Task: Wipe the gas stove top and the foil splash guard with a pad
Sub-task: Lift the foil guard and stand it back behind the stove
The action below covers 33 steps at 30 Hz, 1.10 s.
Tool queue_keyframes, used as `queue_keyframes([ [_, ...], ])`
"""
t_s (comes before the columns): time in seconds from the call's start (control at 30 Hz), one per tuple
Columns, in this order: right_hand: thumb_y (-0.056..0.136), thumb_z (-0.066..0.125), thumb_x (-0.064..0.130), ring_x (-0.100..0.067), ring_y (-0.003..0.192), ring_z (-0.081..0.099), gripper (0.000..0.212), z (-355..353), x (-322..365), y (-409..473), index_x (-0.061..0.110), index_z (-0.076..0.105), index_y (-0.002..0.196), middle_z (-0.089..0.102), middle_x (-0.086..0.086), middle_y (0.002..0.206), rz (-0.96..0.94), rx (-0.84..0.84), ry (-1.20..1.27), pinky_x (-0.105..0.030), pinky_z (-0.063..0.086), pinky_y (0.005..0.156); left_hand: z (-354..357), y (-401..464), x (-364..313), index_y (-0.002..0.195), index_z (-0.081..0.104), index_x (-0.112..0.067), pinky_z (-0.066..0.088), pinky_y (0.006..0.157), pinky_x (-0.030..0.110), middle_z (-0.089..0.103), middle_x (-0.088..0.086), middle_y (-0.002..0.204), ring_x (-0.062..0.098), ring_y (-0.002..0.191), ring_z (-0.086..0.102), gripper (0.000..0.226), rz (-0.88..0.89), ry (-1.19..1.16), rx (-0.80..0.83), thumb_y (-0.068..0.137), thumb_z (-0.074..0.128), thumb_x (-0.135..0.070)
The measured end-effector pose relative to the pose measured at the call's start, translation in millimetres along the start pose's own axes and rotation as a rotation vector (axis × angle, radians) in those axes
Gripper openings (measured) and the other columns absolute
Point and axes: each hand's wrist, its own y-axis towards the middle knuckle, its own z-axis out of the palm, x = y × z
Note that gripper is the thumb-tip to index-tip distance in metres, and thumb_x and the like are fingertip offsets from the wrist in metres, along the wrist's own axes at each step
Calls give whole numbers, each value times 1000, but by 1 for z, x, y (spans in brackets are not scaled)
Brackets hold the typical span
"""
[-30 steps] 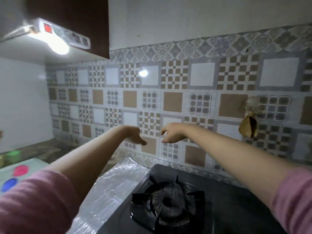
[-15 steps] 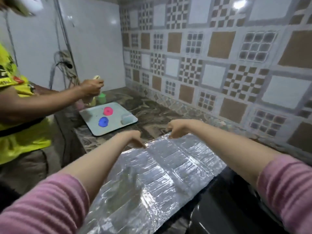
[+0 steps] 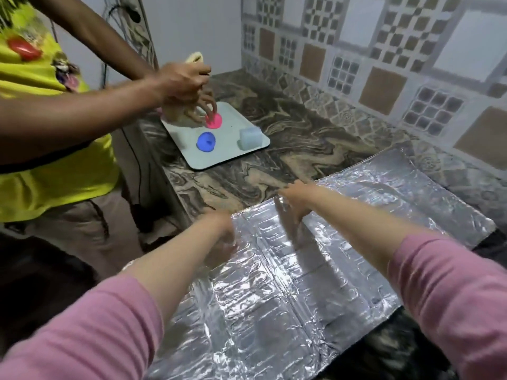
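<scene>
The foil splash guard (image 3: pixel 315 270) lies flat and crinkled on the marbled counter (image 3: pixel 288 149). My left hand (image 3: pixel 223 238) hovers blurred over the foil's left edge with its fingers loosely bent, and I see nothing in it. My right hand (image 3: pixel 292 200) reaches to the foil's far left corner, fingers pointing down onto it. A pale blue-white pad block (image 3: pixel 249 137) sits on a white tray (image 3: pixel 227 159), apart from both hands. Only a dark sliver of the gas stove (image 3: pixel 493 241) shows at the right edge.
A person in a yellow shirt (image 3: pixel 41 133) stands at the left, both hands over the tray, fingers on a pink disc (image 3: pixel 214 122). A blue disc (image 3: pixel 206 142) lies beside it. The patterned tile wall (image 3: pixel 384 64) runs behind the counter.
The view has swung down and left from the wall and burner to the foil. Both my hands have dropped onto the foil. The other person's hands have moved over the tray.
</scene>
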Motion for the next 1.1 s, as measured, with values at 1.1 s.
queue_keyframes([
  [1.1,87,38,67,-28,107,60,57,-151,-93,-156,18,63,99,66,-10,114,263,-561,59,-39,48,86,-176,-155,7,131,54,-3,41,104,44,53,11,138,33,126,50,51,68,145,-486,97,49,-41],
])
